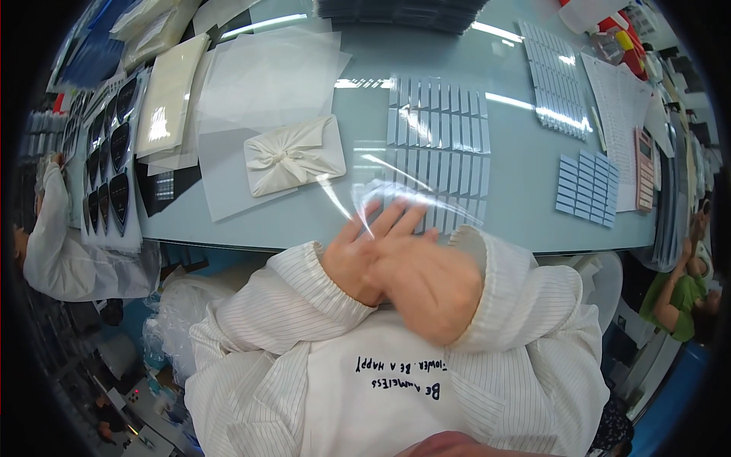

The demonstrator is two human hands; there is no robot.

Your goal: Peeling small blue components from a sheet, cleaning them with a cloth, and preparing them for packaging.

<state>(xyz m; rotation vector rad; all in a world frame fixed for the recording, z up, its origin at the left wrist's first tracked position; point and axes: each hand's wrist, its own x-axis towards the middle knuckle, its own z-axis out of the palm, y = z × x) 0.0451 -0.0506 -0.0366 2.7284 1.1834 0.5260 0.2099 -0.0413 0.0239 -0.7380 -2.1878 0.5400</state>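
A clear plastic film (pixel 415 199) bulges with bright reflections over the table's near edge. Against it lies my left hand (pixel 354 263), its fingers stretched out and apart. My right hand (pixel 430 286) crosses over the left, smeared by motion, and its fingers are mostly hidden. Just beyond the film are sheets of small grey-blue rectangular pieces (pixel 439 122), set in rows and partly seen through it. To the left sits a flat white packet (pixel 295 156) with a knotted cloth look, on translucent sheets (pixel 263 84).
Cream sheets in clear sleeves (pixel 171 99) and dark guitar-pick-shaped pieces (pixel 119 202) lie left. A dark stack (pixel 403 14) stands at the back. Rightward are more grey-blue pieces (pixel 588 186), a pink calculator (pixel 644 167) and paper (pixel 620 114). Other people work at both sides.
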